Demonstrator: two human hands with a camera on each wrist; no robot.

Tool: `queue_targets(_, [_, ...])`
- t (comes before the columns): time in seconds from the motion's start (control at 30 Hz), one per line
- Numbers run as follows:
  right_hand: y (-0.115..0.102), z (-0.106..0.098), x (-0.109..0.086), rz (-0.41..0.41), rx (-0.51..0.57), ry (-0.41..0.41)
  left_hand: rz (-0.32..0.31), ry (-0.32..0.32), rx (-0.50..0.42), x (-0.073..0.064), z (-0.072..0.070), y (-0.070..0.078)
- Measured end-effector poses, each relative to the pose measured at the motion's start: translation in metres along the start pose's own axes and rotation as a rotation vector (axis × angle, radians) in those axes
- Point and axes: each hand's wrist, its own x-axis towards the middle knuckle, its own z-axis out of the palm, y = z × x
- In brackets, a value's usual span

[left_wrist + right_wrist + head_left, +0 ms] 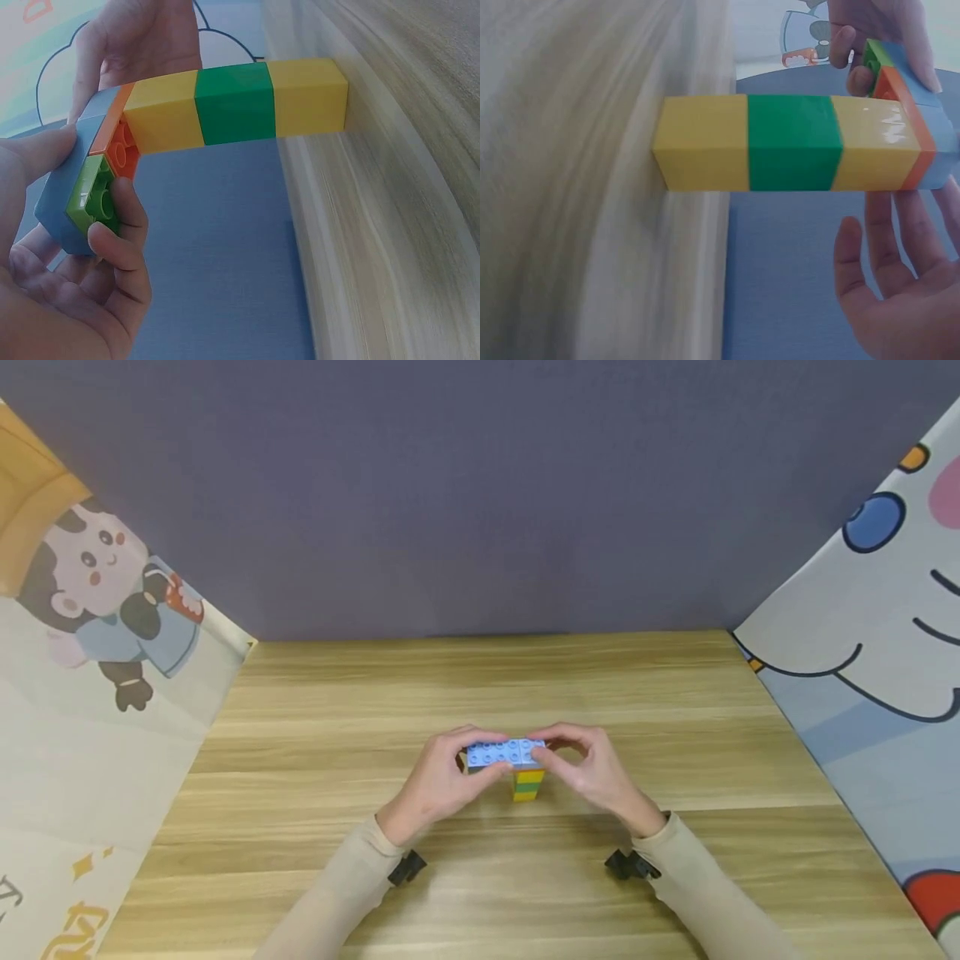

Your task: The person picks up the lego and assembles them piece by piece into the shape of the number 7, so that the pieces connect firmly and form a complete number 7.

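Observation:
A narrow column of toy building bricks stands upright on the table, with a yellow brick (703, 144) at the bottom, a green brick (792, 142) above it and another yellow brick (874, 144) higher up. Across its top lies a thin orange piece (112, 124), with a light green piece (84, 186) beside it that overhangs to the left. Over these sit a long blue brick (491, 752) and a short blue brick (528, 747), end to end. My left hand (444, 775) grips the long blue brick between thumb and fingers. The short one is pinched by my right hand (600, 774).
The wood-grain table (337, 710) reaches back to a dark grey-blue panel (480, 510). Side panels with cartoon prints, one on the left (67, 760) and one on the right (862, 743), flank it. Black wrist mounts (407, 867) sit at both cuffs.

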Motion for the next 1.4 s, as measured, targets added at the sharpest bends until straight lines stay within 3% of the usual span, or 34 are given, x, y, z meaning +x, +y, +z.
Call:
queue_targets(0.2, [0.006,0.001,-0.002,-0.006,0.072,0.022,0.014,-0.014,0.071,0.001,0.001,-0.001])
queue_targets(0.53, [0.009,-0.002,-0.005,-0.008,0.064,0.045,0.086,0.009,0.249,-0.005,-0.012,-0.007])
queue_targets(0.77, [0.007,-0.011,-0.010,0.057,0.033,0.011,0.126,0.046,0.260,-0.006,-0.015,-0.011])
queue_targets(1.0, [0.026,-0.019,-0.030,0.109,0.041,-0.042,0.113,0.091,0.254,-0.008,-0.017,-0.014])
queue_targets(1.17, [0.033,-0.016,-0.038,0.178,0.074,-0.107,0.093,0.097,0.249,-0.009,-0.021,-0.016])
queue_targets(1.4, [0.031,-0.006,-0.038,0.288,0.061,-0.127,0.092,0.099,0.242,-0.008,-0.019,-0.017])
